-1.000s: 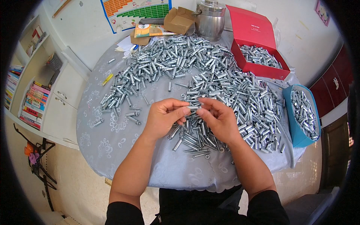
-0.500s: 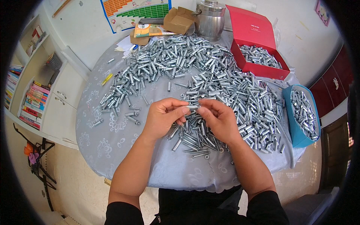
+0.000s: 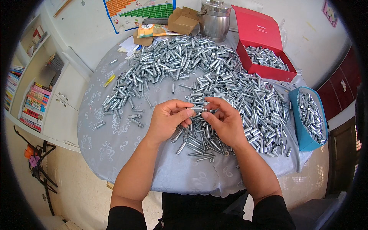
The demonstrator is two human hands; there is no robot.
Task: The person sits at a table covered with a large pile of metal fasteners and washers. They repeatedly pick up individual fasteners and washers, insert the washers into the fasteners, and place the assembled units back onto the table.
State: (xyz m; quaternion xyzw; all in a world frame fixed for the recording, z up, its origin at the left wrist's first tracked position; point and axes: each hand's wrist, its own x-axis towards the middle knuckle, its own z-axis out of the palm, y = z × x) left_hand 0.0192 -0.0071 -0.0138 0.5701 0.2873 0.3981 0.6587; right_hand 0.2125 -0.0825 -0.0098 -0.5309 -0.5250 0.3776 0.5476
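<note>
My left hand (image 3: pixel 167 120) and my right hand (image 3: pixel 223 120) meet above the middle of a round table (image 3: pixel 126 157) covered in a pale patterned cloth. Between their fingertips they hold one short silver metal bolt with a sleeve (image 3: pixel 196 109), gripped at both ends. Right under the hands lies a small heap of similar assembled bolts (image 3: pixel 195 143). A big pile of silver metal sleeves and bolts (image 3: pixel 214 73) spreads over the far half of the table.
A red open box (image 3: pixel 264 57) with metal parts stands at the back right. A blue bin (image 3: pixel 309 117) full of parts hangs at the right edge. A steel pot (image 3: pixel 214 19), a cardboard box (image 3: pixel 183 21) and a bookshelf (image 3: pixel 27 99) at left are also near.
Both hands stay in place over the heap; only the fingers shift slightly on the bolt between them.
</note>
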